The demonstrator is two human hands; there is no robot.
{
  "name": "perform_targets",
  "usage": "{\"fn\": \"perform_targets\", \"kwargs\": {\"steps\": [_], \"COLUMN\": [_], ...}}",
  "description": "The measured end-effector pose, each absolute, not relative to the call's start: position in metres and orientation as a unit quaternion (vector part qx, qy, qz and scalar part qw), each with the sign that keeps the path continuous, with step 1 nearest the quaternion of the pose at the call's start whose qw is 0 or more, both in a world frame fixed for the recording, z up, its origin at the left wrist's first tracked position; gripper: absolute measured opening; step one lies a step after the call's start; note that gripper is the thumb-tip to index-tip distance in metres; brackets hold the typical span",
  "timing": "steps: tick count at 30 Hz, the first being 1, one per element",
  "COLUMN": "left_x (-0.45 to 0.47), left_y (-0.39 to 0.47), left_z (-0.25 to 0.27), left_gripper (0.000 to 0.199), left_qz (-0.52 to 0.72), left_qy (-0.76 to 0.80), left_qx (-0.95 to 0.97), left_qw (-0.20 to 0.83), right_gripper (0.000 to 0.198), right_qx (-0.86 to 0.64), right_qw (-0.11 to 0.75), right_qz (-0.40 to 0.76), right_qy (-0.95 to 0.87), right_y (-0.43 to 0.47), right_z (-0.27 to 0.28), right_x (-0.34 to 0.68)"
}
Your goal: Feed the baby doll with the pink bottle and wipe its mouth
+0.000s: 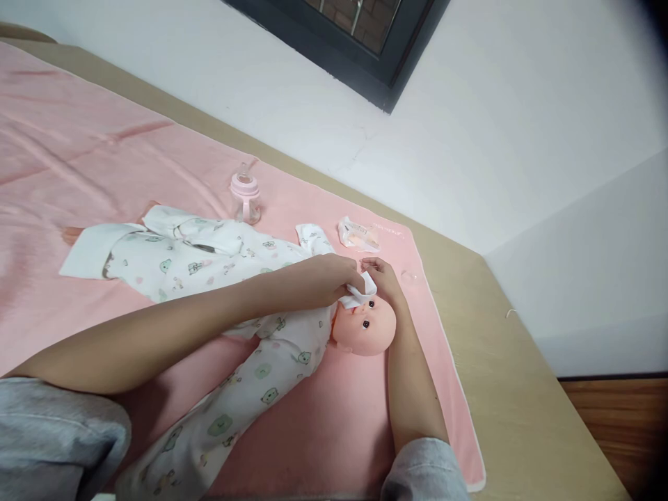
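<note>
Presently pinching a white cloth (369, 287) between the fingers of the left hand (339, 275), right at the mouth of a doll (378, 334) lying just under those fingers. Also curling the fingers of the right hand (387, 282) beside the doll's head, close to the left fingertips; not managing to tell there between a grip on the cloth and bare contact. Judging the cloth as light, limp and easily creased, probably not slippery; recommending a hold on a free edge or folded corner. Judging the head as firm, smooth plastic, possibly slippery; recommending support from behind, near the right fingers. Noting small print on a clear packet (359, 235) just beyond both sets of fingers, too blurred for reading. Noting pale lettering (390, 230) on the pink blanket (323, 431), past the right fingers, likewise not yielding a legible word. Finding no readable brand on the pink-capped bottle (245, 198), well apart from the left fingers. Observing animal prints on the doll's clothing (271, 369), nearer the left fingers, without legible writing.
</note>
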State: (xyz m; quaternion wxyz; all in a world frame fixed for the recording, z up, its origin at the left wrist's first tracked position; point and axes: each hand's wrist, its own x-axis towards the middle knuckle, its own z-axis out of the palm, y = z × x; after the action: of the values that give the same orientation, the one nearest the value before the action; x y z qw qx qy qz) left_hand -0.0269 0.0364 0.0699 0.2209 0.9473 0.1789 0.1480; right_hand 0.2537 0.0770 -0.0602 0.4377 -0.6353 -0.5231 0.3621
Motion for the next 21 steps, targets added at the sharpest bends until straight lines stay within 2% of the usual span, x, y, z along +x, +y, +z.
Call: {"fn": "perform_targets", "kwargs": {"steps": [11,21], "left_x": [-0.029,-0.043], "left_y": [0.04,0.045], "left_z": [0.069,0.09], "left_gripper": [0.033,0.019], "left_qz": [0.161,0.091], "left_qy": [0.175,0.143], "left_qx": [0.944,0.932], "left_qw": [0.23,0.319], "right_gripper": [0.031,0.031], "right_qx": [-0.64,-0.635], "right_qw": [0.429,0.427], "right_qz": [0.341,0.343], "right_qy": [-0.538,-0.545], "right_y": [0.078,0.079], "right_z": [-0.062,-0.064], "right_x": [0.254,0.257]}}
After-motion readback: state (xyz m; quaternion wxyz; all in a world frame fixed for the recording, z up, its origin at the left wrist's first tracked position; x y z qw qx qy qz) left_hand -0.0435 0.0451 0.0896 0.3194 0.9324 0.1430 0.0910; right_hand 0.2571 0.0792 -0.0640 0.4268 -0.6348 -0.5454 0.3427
